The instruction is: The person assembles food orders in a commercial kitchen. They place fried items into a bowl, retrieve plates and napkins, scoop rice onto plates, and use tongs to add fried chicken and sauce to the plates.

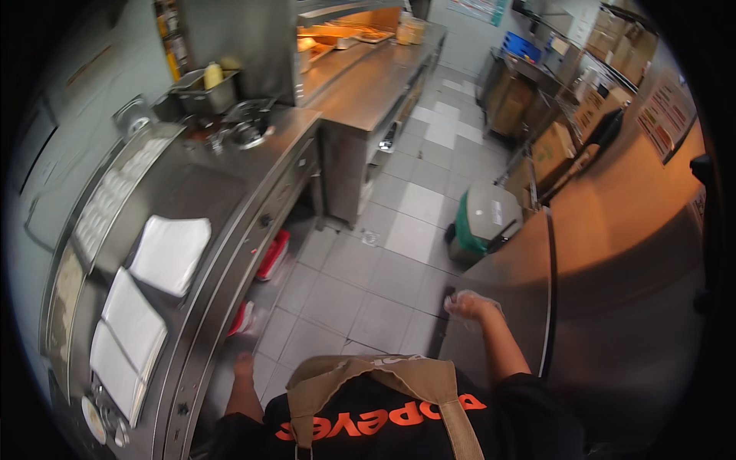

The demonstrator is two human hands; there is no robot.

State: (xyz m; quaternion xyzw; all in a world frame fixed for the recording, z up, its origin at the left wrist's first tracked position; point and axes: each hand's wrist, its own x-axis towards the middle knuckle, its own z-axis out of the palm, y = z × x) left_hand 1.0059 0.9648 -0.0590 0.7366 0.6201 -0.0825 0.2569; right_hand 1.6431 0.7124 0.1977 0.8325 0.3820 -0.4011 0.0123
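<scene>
- Lying flat on the bench [291, 125]: white sheets [175, 251], likely for easy reach.
- Right hand [469, 305], by steel cabinet [613, 330]: grip curled, contents unclear.
- Left hand [243, 366]: can't tell grip.

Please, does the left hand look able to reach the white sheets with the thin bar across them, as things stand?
Probably yes: the left hand is beside the counter and would need to go over its edge, but only the thin bar seems to cross the white sheets.

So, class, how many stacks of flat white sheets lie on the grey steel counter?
2: the farther stack and, toward the picture's lower edge, the nearer stack; no others show.
</scene>
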